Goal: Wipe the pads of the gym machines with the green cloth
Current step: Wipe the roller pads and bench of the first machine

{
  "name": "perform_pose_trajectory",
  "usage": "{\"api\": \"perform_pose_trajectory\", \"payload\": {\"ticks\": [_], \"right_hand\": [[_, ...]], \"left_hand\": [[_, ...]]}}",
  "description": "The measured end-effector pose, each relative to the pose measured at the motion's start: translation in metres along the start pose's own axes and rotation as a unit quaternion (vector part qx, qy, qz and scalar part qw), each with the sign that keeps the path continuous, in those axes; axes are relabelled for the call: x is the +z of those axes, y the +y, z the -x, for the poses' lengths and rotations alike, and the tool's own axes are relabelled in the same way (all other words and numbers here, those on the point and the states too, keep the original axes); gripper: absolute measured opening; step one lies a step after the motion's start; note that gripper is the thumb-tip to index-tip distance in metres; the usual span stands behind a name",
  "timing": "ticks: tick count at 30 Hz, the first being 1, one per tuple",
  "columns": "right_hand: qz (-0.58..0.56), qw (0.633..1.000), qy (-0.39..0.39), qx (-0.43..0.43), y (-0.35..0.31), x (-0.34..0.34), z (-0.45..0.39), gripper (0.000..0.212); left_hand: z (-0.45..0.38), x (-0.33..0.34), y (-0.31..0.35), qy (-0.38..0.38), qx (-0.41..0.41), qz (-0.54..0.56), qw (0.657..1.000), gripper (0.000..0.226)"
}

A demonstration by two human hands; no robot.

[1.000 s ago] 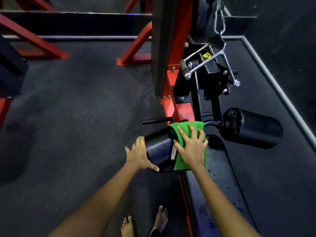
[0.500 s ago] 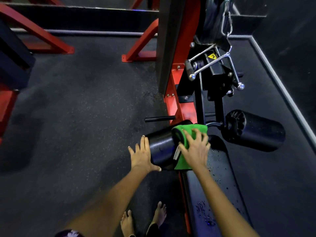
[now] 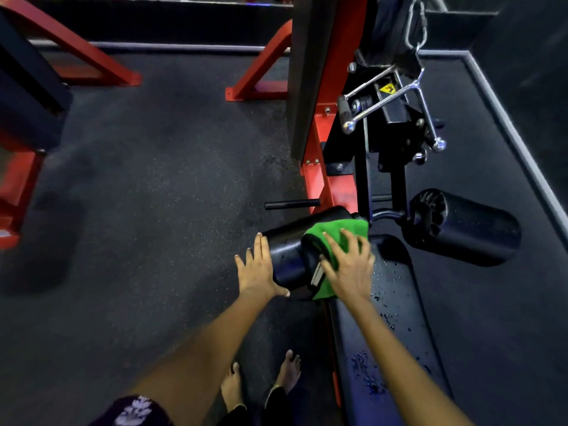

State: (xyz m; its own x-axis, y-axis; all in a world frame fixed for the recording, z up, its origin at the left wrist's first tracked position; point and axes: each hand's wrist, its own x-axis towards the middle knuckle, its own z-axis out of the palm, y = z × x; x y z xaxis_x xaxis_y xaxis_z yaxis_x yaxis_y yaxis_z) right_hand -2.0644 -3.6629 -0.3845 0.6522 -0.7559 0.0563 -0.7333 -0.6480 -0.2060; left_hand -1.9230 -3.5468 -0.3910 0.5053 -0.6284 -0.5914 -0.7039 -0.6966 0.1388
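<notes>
Two hands share this step: our left hand (image 3: 261,267) lies flat, fingers straight, against the outer end of the near roller pad (image 3: 290,250), and our right hand (image 3: 349,265) spreads over the green cloth (image 3: 332,233), fingers bent down to press it onto the pad's curve, not pinching it. The cloth drapes over the inner half of the roller, next to the black post, with one edge hanging down the near side.

To wipe well, we judge that the left palm should brace the roller so it cannot spin while the right hand drags the cloth around the curve and outward toward the bare end. Firm, even pressure suits the glossy vinyl; loose folds would likely skip patches.

Droplets sit on the black seat pad (image 3: 387,333) just beside us, and the far roller pad (image 3: 467,229) across the post looks untouched, so both probably wait for the cloth.
</notes>
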Motion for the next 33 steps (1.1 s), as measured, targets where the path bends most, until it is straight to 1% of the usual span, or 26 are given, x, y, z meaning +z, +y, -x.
{"api": "perform_pose_trajectory", "payload": {"ticks": [1, 2, 3, 4, 5, 7, 8, 9, 11, 12, 14, 16, 17, 18, 19, 21, 23, 25, 26, 27, 28, 30, 31, 33], "right_hand": [[-0.006, 0.999, 0.005, 0.042, -0.001, -0.003, -0.008, 0.054], [-0.007, 0.997, -0.013, 0.082, -0.007, -0.007, -0.017, 0.053], [-0.001, 0.993, -0.038, 0.11, -0.017, -0.009, -0.025, 0.054], [0.01, 0.992, -0.061, 0.112, -0.028, -0.01, -0.03, 0.056], [0.018, 0.992, -0.083, 0.092, -0.038, -0.011, -0.03, 0.057], [0.038, 0.991, -0.128, 0.005, -0.051, -0.005, -0.021, 0.062], [0.057, 0.99, -0.125, -0.042, -0.05, -0.001, -0.011, 0.063], [0.066, 0.989, -0.116, -0.071, -0.044, 0.002, -0.003, 0.065], [0.058, 0.992, -0.081, -0.074, -0.022, 0.003, 0.003, 0.07], [0.048, 0.996, -0.052, -0.055, -0.01, 0.004, 0.002, 0.071], [0.015, 0.999, -0.027, 0.011, 0.005, -0.003, -0.007, 0.066], [-0.017, 0.995, -0.046, 0.086, -0.001, -0.009, -0.021, 0.058], [-0.032, 0.992, -0.063, 0.108, -0.009, -0.011, -0.027, 0.056], [-0.033, 0.991, -0.075, 0.109, -0.019, -0.012, -0.031, 0.058], [-0.026, 0.991, -0.09, 0.098, -0.027, -0.012, -0.033, 0.062], [0.009, 0.992, -0.125, 0.035, -0.036, -0.006, -0.029, 0.071], [0.055, 0.994, -0.085, -0.034, -0.033, 0.006, -0.013, 0.072], [0.058, 0.996, -0.051, -0.052, -0.015, 0.013, 0.001, 0.069], [0.057, 0.997, -0.027, -0.043, -0.005, 0.016, 0.001, 0.068], [0.045, 0.999, -0.024, -0.01, 0.005, 0.014, -0.002, 0.067], [0.024, 0.998, -0.019, 0.047, 0.012, 0.009, -0.011, 0.065], [-0.029, 0.984, -0.056, 0.167, 0.009, 0.0, -0.035, 0.061], [-0.033, 0.979, -0.073, 0.19, 0.002, -0.004, -0.046, 0.061], [0.015, 0.981, -0.097, 0.17, -0.019, -0.006, -0.054, 0.059]], "left_hand": [[0.001, 0.0, 0.0, 0.0, -0.003, 0.003, 1.0, 0.14], [0.002, 0.0, 0.0, 0.001, -0.006, 0.005, 1.0, 0.14], [0.002, 0.0, 0.0, 0.003, -0.008, 0.005, 1.0, 0.14], [0.003, 0.0, 0.001, 0.005, -0.011, 0.003, 1.0, 0.139], [0.003, 0.0, 0.002, 0.006, -0.014, 0.0, 1.0, 0.139], [0.004, 0.001, 0.002, 0.012, -0.018, -0.001, 1.0, 0.14], [0.005, 0.003, 0.002, 0.015, -0.018, 0.006, 1.0, 0.14], [0.005, 0.003, 0.003, 0.021, -0.016, 0.012, 1.0, 0.14], [0.003, 0.002, 0.003, 0.034, -0.01, 0.02, 0.999, 0.139], [0.002, 0.001, 0.002, 0.041, -0.007, 0.023, 0.999, 0.139], [0.001, -0.001, 0.004, 0.053, -0.006, 0.025, 0.998, 0.138], [0.002, -0.002, 0.006, 0.054, -0.007, 0.017, 0.998, 0.138], [0.004, -0.002, 0.007, 0.052, -0.009, 0.005, 0.999, 0.138], [0.005, 0.0, 0.007, 0.05, -0.012, -0.01, 0.999, 0.138], [0.006, 0.001, 0.009, 0.052, -0.016, -0.025, 0.998, 0.138], [0.007, 0.007, 0.01, 0.071, -0.019, -0.045, 0.996, 0.135], [0.009, 0.016, 0.012, 0.097, -0.014, -0.051, 0.994, 0.13], [0.014, 0.023, 0.014, 0.113, -0.008, -0.056, 0.992, 0.125], [0.014, 0.025, 0.013, 0.122, -0.002, -0.048, 0.991, 0.124], [0.013, 0.026, 0.012, 0.133, 0.008, -0.027, 0.991, 0.123], [0.011, 0.026, 0.011, 0.147, 0.023, 0.009, 0.989, 0.121], [0.009, 0.023, 0.002, 0.183, 0.045, 0.099, 0.977, 0.109], [0.007, 0.019, -0.004, 0.197, 0.052, 0.143, 0.968, 0.1], [0.0, 0.005, -0.015, 0.196, 0.061, 0.201, 0.958, 0.081]]}}
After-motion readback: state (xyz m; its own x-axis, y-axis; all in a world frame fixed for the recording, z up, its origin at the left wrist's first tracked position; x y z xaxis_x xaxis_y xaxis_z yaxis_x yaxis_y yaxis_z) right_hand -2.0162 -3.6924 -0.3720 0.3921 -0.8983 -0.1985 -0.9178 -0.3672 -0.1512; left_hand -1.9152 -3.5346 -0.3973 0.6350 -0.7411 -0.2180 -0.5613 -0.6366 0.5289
